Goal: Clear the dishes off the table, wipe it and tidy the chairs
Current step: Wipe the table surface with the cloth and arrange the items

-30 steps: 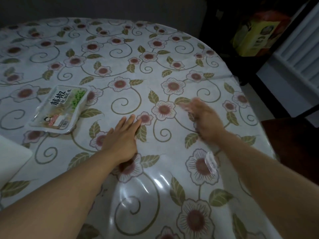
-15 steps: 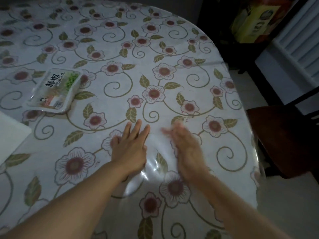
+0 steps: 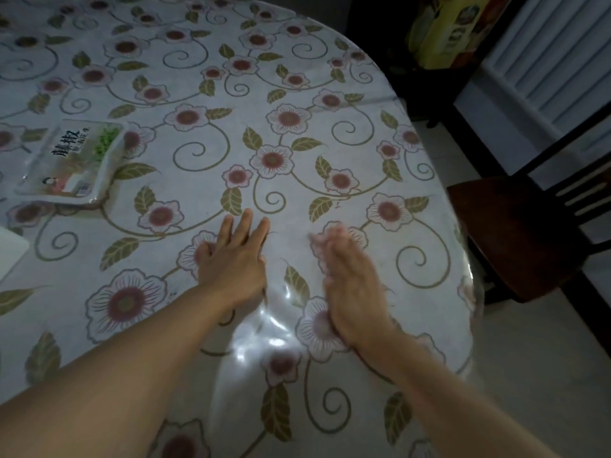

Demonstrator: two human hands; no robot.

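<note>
A: Where are the hands?

B: Both lie on the table (image 3: 297,77), near its front edge. The left hand (image 3: 233,259) rests flat on the flowered cover, fingers straight and close together, holding nothing. The right hand (image 3: 347,285) is just right of it, the two apart by a narrow strip of cover.

A: And the right one, is it gripping anything?

B: It is blurred, so I am not sure; the fingers look stretched out along the cover, and I see nothing in them.

A: What is on the table besides?

B: A sealed food pack (image 3: 71,161) with printed characters lies flat, left of and beyond the left hand, well apart from it. A white thing (image 3: 11,252) shows at the table's left edge, cut off by the frame; I cannot tell what it is.

A: The chair?

B: A dark wooden chair (image 3: 515,233) stands just right of the table, its seat beside the rim. A yellow box (image 3: 446,31) sits on dark shelving beyond the table's right side.
</note>
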